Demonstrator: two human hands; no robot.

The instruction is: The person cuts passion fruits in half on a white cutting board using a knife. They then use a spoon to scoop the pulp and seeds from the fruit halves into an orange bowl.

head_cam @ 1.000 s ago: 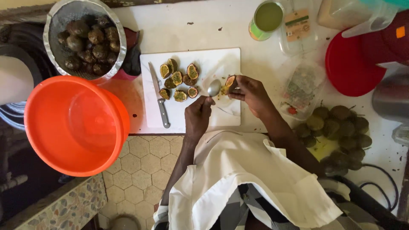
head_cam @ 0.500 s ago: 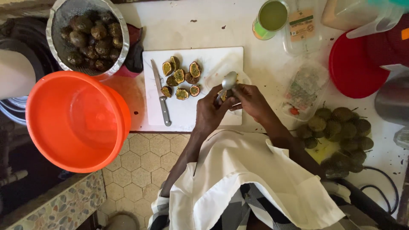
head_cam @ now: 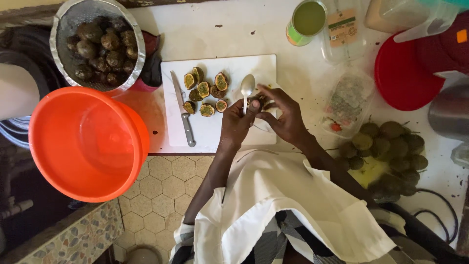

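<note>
Fruit half: a small cut passion fruit half [head_cam: 257, 101] is pinched in the right hand, over the right part of the white cutting board [head_cam: 220, 134]; most of it is hidden by the fingers.
Right hand: the right hand [head_cam: 283, 116] has its fingers curled round the fruit half, holding it just above the board.
Left hand: the left hand [head_cam: 237, 124] is clenched on the handle of a metal spoon [head_cam: 246, 88], whose bowl points away from the person and sits just beside the fruit half.
Cut halves: a cluster of opened fruit halves [head_cam: 205, 92] lies on the middle of the board, pulp side up, near the spoon.
Knife: a knife [head_cam: 182, 115] lies on the left part of the board, not touched.
Colander: a metal colander [head_cam: 97, 44] of dark whole fruit stands beyond the board's left corner.
Orange basin: an orange basin [head_cam: 85, 144] sits left of the board, jutting over the counter edge.
Loose fruit: a pile of greenish whole fruit [head_cam: 388, 151] lies on the counter to the right.
Far side: a cup of green liquid [head_cam: 307, 22] and a red lid [head_cam: 403, 78] stand well apart from the hands.
</note>
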